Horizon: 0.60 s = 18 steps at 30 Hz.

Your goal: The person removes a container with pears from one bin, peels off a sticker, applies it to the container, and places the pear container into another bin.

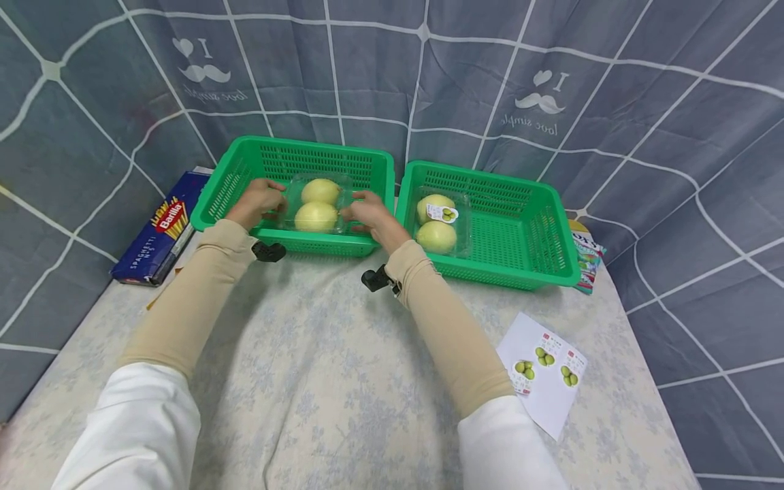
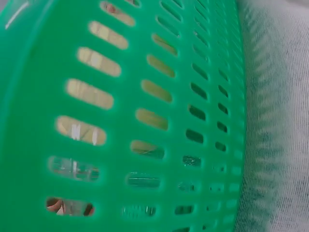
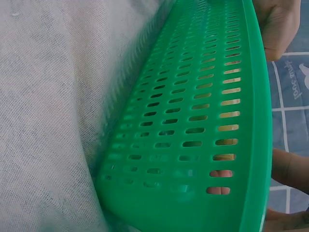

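In the left green basket [image 1: 294,239] sits a clear plastic clamshell box [image 1: 292,184] with two pale yellow round fruits [image 1: 316,216] inside. My left hand [image 1: 262,199] grips the box's left side, and my right hand [image 1: 372,216] holds its right side, fingers bent at the edge. Both hands reach over the basket's near rim. Through the slots of the basket wall [image 2: 111,145] in the left wrist view, only slivers of fruit and fingertip show. The right wrist view shows the outer basket wall [image 3: 193,116], with fingers [image 3: 289,166] beyond the rim.
A second green basket [image 1: 511,273] on the right holds another clear box of fruits [image 1: 437,237] with a label [image 1: 442,213]. A sheet of fruit stickers [image 1: 542,401] lies front right. A spaghetti box [image 1: 162,228] stands left; colourful packets [image 1: 586,258] are beyond the right basket.
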Each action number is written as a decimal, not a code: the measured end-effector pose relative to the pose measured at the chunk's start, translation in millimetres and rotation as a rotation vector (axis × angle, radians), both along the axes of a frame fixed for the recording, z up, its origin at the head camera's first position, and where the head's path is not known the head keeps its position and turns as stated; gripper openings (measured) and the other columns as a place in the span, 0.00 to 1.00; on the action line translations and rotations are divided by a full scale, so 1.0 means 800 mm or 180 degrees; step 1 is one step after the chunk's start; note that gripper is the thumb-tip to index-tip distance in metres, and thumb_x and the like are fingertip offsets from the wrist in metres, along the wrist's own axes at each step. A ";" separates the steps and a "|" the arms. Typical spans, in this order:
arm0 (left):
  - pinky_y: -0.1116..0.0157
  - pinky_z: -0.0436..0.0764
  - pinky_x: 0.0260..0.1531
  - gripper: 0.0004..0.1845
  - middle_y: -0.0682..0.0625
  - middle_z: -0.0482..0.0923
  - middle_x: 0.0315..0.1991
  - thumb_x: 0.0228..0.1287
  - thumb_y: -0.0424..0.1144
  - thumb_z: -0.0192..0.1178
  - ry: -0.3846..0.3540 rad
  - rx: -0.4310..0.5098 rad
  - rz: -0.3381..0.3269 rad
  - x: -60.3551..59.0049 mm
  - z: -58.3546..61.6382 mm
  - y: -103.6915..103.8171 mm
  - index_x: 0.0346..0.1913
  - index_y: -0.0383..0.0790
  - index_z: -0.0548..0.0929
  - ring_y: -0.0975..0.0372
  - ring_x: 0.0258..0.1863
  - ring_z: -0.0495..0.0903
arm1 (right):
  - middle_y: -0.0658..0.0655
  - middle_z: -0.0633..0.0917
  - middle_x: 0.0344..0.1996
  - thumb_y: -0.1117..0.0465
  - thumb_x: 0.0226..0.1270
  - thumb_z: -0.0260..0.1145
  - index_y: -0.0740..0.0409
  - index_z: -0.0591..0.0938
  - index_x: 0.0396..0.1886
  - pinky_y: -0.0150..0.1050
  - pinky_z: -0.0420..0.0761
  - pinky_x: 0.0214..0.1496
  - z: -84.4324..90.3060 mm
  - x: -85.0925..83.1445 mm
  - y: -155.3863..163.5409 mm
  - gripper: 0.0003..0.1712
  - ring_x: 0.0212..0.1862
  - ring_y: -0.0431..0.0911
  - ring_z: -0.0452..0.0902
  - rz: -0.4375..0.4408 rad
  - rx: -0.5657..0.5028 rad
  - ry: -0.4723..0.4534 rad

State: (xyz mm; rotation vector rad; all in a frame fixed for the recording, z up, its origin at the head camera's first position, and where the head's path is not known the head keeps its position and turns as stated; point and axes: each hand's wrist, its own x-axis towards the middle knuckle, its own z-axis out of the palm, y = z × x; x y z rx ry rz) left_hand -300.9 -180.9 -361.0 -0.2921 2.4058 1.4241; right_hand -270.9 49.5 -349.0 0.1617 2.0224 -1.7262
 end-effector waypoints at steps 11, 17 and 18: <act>0.64 0.75 0.34 0.31 0.48 0.67 0.43 0.72 0.29 0.48 0.0119 0.0124 0.0017 0.005 0.016 0.007 0.77 0.37 0.59 0.62 0.32 0.69 | 0.65 0.74 0.68 0.69 0.73 0.59 0.57 0.59 0.78 0.49 0.77 0.69 0.012 0.005 0.006 0.37 0.68 0.57 0.72 -0.0164 -0.0211 0.0099; 0.63 0.78 0.39 0.32 0.50 0.68 0.48 0.72 0.30 0.48 0.0287 0.0262 0.0018 0.010 0.025 0.008 0.77 0.41 0.58 0.61 0.39 0.72 | 0.62 0.75 0.67 0.70 0.71 0.63 0.56 0.62 0.77 0.46 0.81 0.65 0.021 0.009 0.009 0.37 0.66 0.54 0.76 -0.0307 -0.0299 0.0196; 0.63 0.78 0.40 0.32 0.50 0.69 0.48 0.72 0.30 0.48 0.0311 0.0290 0.0028 0.011 0.027 0.008 0.78 0.42 0.58 0.61 0.39 0.72 | 0.62 0.75 0.67 0.70 0.70 0.63 0.56 0.62 0.77 0.45 0.81 0.65 0.023 0.010 0.010 0.38 0.65 0.53 0.77 -0.0337 -0.0324 0.0219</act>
